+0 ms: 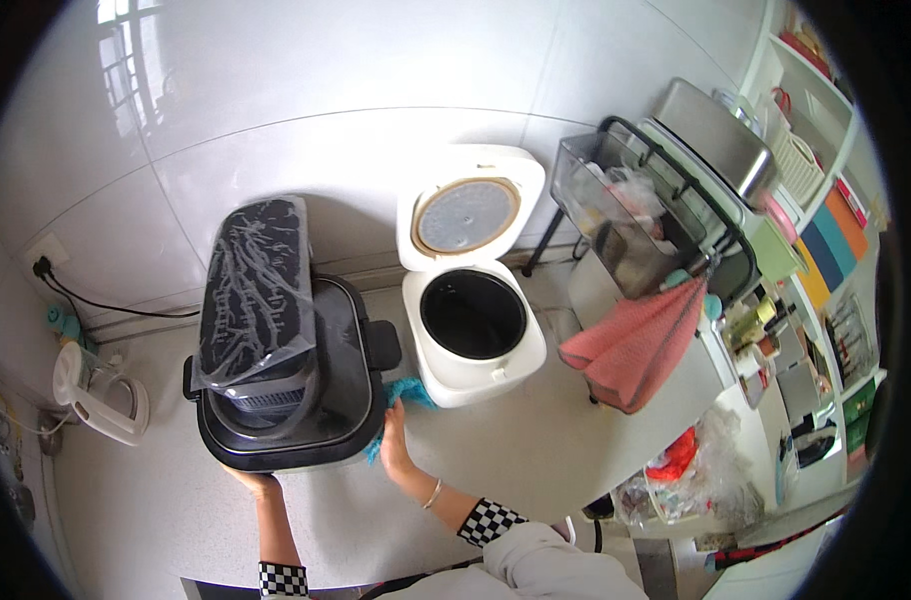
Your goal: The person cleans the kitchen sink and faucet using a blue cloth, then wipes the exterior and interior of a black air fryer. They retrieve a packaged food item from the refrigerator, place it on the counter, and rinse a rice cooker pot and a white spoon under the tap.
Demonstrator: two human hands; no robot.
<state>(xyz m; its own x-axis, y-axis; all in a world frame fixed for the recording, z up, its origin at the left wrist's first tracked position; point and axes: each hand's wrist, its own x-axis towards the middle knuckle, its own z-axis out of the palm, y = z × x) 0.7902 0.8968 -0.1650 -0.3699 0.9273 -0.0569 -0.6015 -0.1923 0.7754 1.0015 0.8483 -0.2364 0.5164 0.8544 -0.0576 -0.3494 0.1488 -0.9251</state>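
A black square electric cooking pot [343, 322] with side handles stands before me on the pale counter. On its lid lies a dark appliance part [257, 277], partly wrapped in clear plastic. My left hand [254, 480] holds the pot's front edge from below, its fingers hidden under the base. In my right hand [395, 446] is a crumpled teal cloth [410, 391], at the pot's right side. Just right of the cloth is a white rice cooker [455, 390], its lid [467, 217] raised and a dark inner pot [474, 315] inside.
A clear kettle with a white handle [99, 394] stands at left, near a wall plug [43, 266] with a black cord. To the right, a pink cloth [639, 349] hangs from a rack [650, 150] with a clear bin. Plastic bags [714, 465] lie beyond the counter edge [650, 457].
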